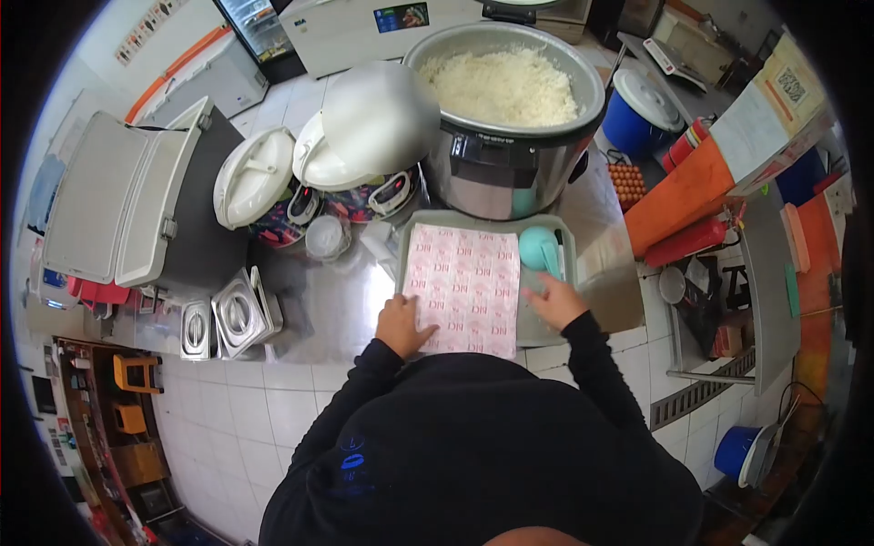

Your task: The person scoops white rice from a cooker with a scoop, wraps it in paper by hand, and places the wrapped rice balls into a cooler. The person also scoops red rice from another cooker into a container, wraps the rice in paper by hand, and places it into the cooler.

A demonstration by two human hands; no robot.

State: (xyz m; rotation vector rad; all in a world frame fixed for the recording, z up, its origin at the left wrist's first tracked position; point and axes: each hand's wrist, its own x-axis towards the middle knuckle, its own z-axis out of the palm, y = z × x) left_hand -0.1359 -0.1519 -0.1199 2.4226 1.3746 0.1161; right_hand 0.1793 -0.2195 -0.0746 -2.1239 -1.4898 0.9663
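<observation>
A stack or sheet of white wrapping paper with pink-red print [467,284] lies flat on a pale grey-green tray [543,332] in front of me. My left hand [401,326] rests at its lower left edge, thumb stretched over the paper and fingers apart. At the tray's right side sits a turquoise rice scoop [539,247], round bowl up, handle pointing toward me. My right hand [557,301] is beside the handle's near end, fingers spread; whether they touch it I cannot tell. A dark, slim item [560,238] lies right of the scoop.
Behind the tray stands a large open cooker [492,173] full of white rice [501,86]. Left are two patterned rice cookers [259,177], clear plastic tubs [327,237], lidded steel containers [241,314] and an open cooler box [187,196]. Eggs [625,185] sit beyond the table's right edge.
</observation>
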